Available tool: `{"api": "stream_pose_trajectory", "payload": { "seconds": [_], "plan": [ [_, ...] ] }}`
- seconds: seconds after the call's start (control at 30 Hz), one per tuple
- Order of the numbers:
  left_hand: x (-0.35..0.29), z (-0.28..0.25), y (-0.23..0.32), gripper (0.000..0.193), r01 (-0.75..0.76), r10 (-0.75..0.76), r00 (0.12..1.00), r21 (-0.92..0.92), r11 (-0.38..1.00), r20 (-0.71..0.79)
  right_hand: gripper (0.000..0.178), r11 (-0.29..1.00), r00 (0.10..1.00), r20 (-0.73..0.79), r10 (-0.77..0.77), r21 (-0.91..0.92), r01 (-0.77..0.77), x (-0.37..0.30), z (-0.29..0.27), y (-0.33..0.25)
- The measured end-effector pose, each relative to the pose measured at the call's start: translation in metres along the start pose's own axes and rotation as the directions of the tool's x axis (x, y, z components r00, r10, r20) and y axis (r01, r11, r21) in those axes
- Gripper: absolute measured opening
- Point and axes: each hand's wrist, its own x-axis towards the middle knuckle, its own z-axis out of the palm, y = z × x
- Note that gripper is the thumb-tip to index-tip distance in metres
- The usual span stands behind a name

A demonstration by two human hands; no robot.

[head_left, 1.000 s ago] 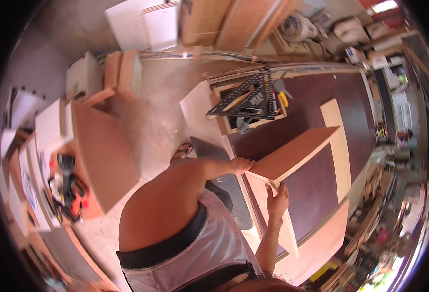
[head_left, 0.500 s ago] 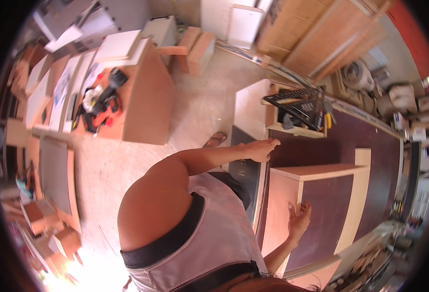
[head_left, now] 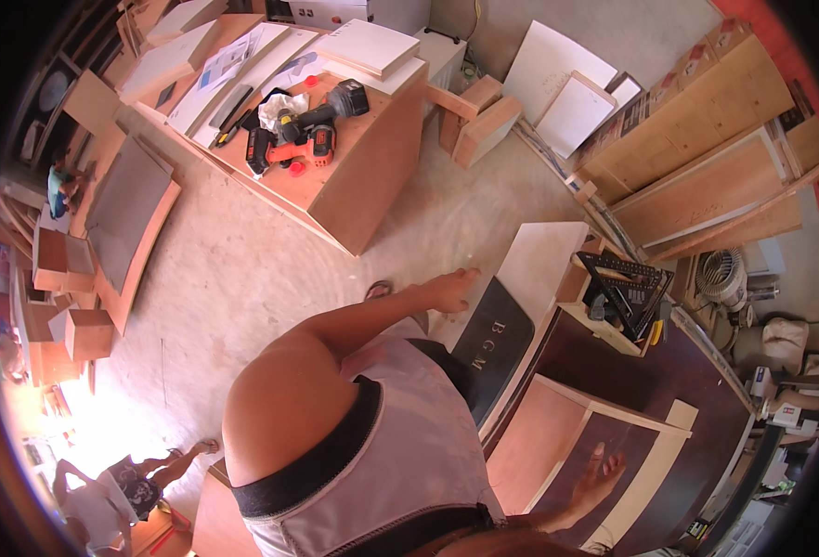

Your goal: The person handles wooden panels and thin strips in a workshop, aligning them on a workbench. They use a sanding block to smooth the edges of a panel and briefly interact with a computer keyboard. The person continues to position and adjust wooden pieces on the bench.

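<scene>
My left hand (head_left: pixel 452 290) reaches out, fingers stretched and holding nothing, by a dark panel with light lettering (head_left: pixel 495 345) and a pale board (head_left: pixel 547 265). My right hand (head_left: pixel 599 481) is open with fingers apart, above a wooden frame (head_left: pixel 549 418) on a dark brown work surface (head_left: pixel 697 371); whether it touches the frame I cannot tell. Beyond the frame, an open wooden box (head_left: pixel 603 325) holds a black triangular square (head_left: pixel 628 288) and other hand tools. A flat light wood strip (head_left: pixel 646 478) lies beside the frame.
Power drills (head_left: pixel 303 135) lie on a wooden cabinet (head_left: pixel 377 176) with white boards. Wooden blocks (head_left: pixel 479 125) stand on the floor beyond. Large panels (head_left: pixel 693 116) and a fan (head_left: pixel 721 277) are at right. Another person (head_left: pixel 117 497) is at lower left; one more (head_left: pixel 59 186) is far left.
My view has swung left, shifting the cabinet rightward in it. My left hand has drawn away from the brown surface toward the pale board. A person has come into view at lower left.
</scene>
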Motion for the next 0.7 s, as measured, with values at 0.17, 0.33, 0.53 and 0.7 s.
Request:
{"api": "stream_pose_trajectory", "payload": {
  "seconds": [0.17, 0.33, 0.53, 0.7],
  "plan": [
    [-0.023, -0.021, -0.043, 0.082, 0.024, -0.022, 0.995, 0.015, 1.0, -0.094, 0.074, 0.998, 0.989, -0.141, -0.045, 0.039, 0.051, -0.008, -0.01, -0.052],
    [-0.07, -0.059, -0.083, 0.078, 0.079, -0.077, 0.991, 0.014, 0.997, -0.107, 0.063, 0.973, 0.951, -0.26, -0.168, 0.113, 0.203, -0.023, 0.016, -0.121],
    [-0.166, -0.111, -0.151, 0.072, 0.197, -0.203, 0.962, -0.049, 0.979, -0.182, 0.056, 0.847, 0.931, -0.066, -0.358, 0.397, 0.354, -0.052, 0.087, -0.227],
    [-0.233, -0.141, -0.203, 0.069, 0.305, -0.316, 0.901, -0.082, 0.949, -0.299, 0.051, 0.787, 0.857, 0.145, -0.495, 0.493, 0.371, -0.058, 0.151, -0.279]
  ]
}}
